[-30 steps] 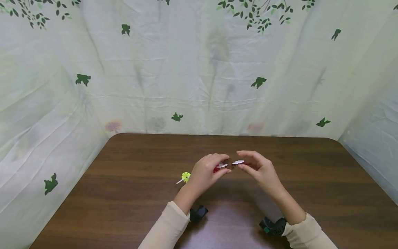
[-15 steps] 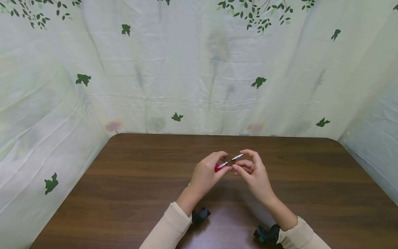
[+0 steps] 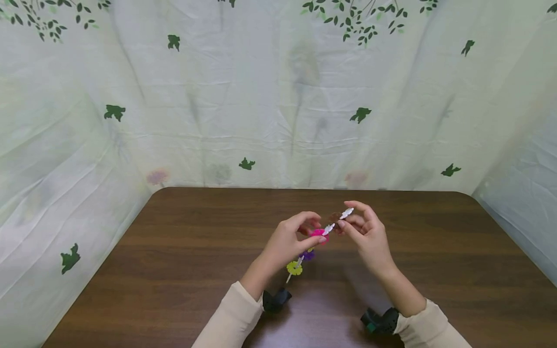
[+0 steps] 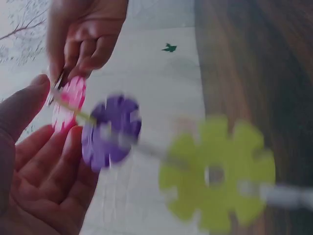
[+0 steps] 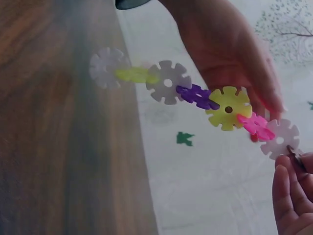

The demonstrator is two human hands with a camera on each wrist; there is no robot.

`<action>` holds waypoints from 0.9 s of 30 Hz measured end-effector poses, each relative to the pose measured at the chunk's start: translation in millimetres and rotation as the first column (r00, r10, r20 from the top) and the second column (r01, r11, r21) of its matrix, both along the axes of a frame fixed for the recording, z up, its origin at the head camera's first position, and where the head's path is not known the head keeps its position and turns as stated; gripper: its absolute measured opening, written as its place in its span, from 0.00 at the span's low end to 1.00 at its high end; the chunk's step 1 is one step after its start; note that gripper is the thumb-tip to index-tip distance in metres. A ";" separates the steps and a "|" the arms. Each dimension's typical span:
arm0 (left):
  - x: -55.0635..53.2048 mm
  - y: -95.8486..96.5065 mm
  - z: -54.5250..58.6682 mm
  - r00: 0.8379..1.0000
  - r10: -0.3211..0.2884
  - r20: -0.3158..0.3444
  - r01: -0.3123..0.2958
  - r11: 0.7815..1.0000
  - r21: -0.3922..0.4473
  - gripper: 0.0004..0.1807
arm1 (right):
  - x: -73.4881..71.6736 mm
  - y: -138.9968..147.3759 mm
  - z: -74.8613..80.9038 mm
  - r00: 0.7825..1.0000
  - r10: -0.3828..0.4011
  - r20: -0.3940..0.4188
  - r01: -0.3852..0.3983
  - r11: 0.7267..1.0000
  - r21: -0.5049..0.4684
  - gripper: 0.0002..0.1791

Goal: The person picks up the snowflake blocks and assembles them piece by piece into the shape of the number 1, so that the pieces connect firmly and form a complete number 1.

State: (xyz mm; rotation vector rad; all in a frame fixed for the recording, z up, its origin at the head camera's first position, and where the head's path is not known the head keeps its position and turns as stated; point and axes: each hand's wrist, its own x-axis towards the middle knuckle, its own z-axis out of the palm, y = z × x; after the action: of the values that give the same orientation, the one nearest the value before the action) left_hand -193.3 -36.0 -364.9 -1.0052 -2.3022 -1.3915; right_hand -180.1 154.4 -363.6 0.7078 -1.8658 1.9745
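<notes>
A chain of notched plastic flower discs hangs between the hands, tilted up to the right in the head view. My left hand [image 3: 283,246] holds it near the pink disc [image 3: 319,235], thumb on one side and fingers on the other. My right hand [image 3: 369,234] pinches the upper end at a brown disc [image 5: 296,157], beside a white disc [image 3: 346,213]. Below the left hand trail a purple disc [image 4: 112,132] and a yellow-green disc [image 4: 220,176]. The right wrist view shows a yellow disc [image 5: 229,108] between purple and pink.
A brown wooden table [image 3: 183,270] lies under both hands. Behind it hangs a pale curtain [image 3: 270,96] with green bird and leaf prints. Black wrist cameras sit at the left [image 3: 276,299] and right sleeves.
Both hands have drawn slightly apart, the right one up and to the right. The chain's tail has swung from behind the left wrist to hang in front of it.
</notes>
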 end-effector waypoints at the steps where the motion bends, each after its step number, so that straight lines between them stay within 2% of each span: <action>1: -0.4 -1.0 0.7 0.999 -0.012 0.038 0.012 1.000 0.008 0.16 | -0.8 1.8 0.7 1.000 0.003 0.000 -0.003 1.000 -0.002 0.22; 3: -1.0 -2.1 1.0 0.994 -0.037 0.102 0.035 0.999 0.021 0.11 | -2.0 4.1 1.8 1.000 0.008 0.004 -0.008 1.000 -0.006 0.23; 6: -1.3 -1.6 -0.4 0.984 -0.084 0.156 0.079 0.996 0.038 0.06 | -2.5 5.3 2.2 1.000 0.012 0.013 -0.012 1.000 -0.014 0.24; 11: -0.2 2.7 -3.5 0.955 -0.146 0.259 0.120 0.986 0.113 0.05 | -1.0 3.7 1.6 0.999 -0.005 0.045 0.007 0.999 -0.036 0.18; 15: 1.6 7.5 -3.9 0.910 -0.202 0.363 0.126 0.967 0.222 0.06 | 1.1 1.5 2.0 0.999 -0.022 0.040 0.023 0.999 -0.041 0.12; 21: 4.6 15.4 -5.6 0.829 -0.306 0.468 0.123 0.916 0.381 0.08 | 1.9 0.3 2.8 0.999 -0.043 0.034 0.044 0.999 -0.024 0.12; 24: 5.7 18.5 -6.6 0.804 -0.324 0.499 0.108 0.905 0.412 0.09 | 1.2 0.6 1.7 0.996 -0.058 0.067 0.059 0.998 -0.013 0.12; 27: 7.1 19.4 -5.8 0.793 -0.314 0.522 0.087 0.907 0.412 0.08 | -1.6 1.3 -2.7 0.993 -0.056 0.109 0.057 0.998 -0.005 0.13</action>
State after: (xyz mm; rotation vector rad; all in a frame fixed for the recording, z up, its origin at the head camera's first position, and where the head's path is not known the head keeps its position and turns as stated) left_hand -186.2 -16.6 -370.6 -0.7985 -2.1908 -2.4020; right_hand -181.7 155.7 -366.3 0.5493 -1.9165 2.0203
